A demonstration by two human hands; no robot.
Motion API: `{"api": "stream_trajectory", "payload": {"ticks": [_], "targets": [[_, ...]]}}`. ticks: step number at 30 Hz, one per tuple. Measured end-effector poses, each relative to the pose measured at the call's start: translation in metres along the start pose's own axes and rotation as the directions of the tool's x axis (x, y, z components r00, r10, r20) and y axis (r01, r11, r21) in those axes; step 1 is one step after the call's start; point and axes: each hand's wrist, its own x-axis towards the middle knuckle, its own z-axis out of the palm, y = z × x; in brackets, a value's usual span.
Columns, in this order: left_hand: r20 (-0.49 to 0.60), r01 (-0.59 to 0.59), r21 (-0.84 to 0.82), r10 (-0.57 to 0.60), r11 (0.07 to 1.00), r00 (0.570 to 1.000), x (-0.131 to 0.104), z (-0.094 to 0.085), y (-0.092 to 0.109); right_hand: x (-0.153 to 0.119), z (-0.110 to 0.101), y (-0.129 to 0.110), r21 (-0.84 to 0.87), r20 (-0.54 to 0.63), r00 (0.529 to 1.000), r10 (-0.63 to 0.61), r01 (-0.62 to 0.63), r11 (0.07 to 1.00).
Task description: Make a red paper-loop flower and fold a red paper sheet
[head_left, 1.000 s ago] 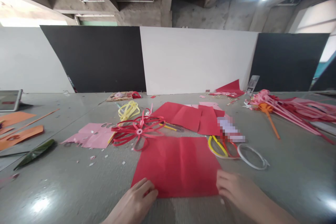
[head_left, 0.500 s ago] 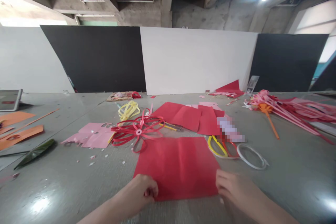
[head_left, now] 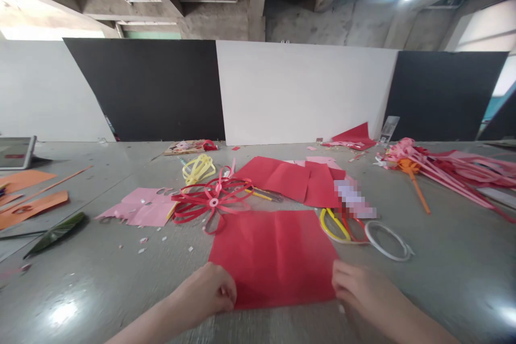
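A red sheet (head_left: 278, 260) lies on the grey table in front of me, with faint creases down its middle. My left hand (head_left: 217, 287) is closed on its near left corner, fingers curled. At the near right corner, my right hand (head_left: 349, 282) grips the sheet's edge between thumb and fingers. Just beyond the sheet's far left corner rests a flower shape of looped red strips (head_left: 213, 202). More red paper (head_left: 282, 177) lies behind it. Scissors with yellow handles (head_left: 335, 226) touch the far right side, close to a white ring (head_left: 389, 241).
Pink paper (head_left: 147, 207) with cut holes and small scraps lie left of centre. Farther left are orange paper (head_left: 36, 209), a green leaf shape (head_left: 56, 234) and a tablet (head_left: 18, 152). Pink and red strips (head_left: 455, 166) spread at the right. Panels stand behind the table.
My left hand has shifted slightly left along the sheet's near left corner. My right hand and the sheet look almost unmoved.
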Motion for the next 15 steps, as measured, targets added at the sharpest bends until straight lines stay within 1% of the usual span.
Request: {"api": "stream_trajectory", "payload": {"ticks": [4, 6, 8, 10, 13, 15], "targets": [[-0.063, 0.103, 0.049, -0.100, 0.993, 0.993, 0.001, 0.002, -0.001, 0.000, -0.001, -0.001, 0.021, 0.002, 1.000, 0.002, -0.002, 1.000], [-0.094, 0.093, 0.075, -0.086, 0.993, 0.992, 0.000, 0.004, -0.001, 0.000, -0.001, -0.001, 0.030, 0.002, 1.000, 0.005, -0.005, 1.000], [-0.126, 0.024, 0.096, -0.012, 0.995, 0.992, -0.001, 0.005, -0.002, 0.000, -0.001, -0.001, 0.027, 0.002, 1.000, 0.008, -0.008, 1.000], [-0.131, -0.087, 0.120, 0.102, 0.989, 0.986, -0.004, 0.007, -0.003, 0.000, -0.001, -0.001, 0.022, 0.003, 1.000, 0.009, -0.009, 1.000], [-0.109, -0.226, 0.222, 0.255, 0.948, 0.961, -0.013, 0.010, -0.006, 0.000, -0.001, -0.001, 0.039, 0.011, 1.000, 0.009, -0.010, 0.999], [-0.121, -0.263, 0.310, 0.312, 0.914, 0.942, -0.021, 0.012, -0.007, 0.000, -0.001, -0.001, 0.052, 0.019, 1.000, 0.015, -0.016, 0.999]]}}
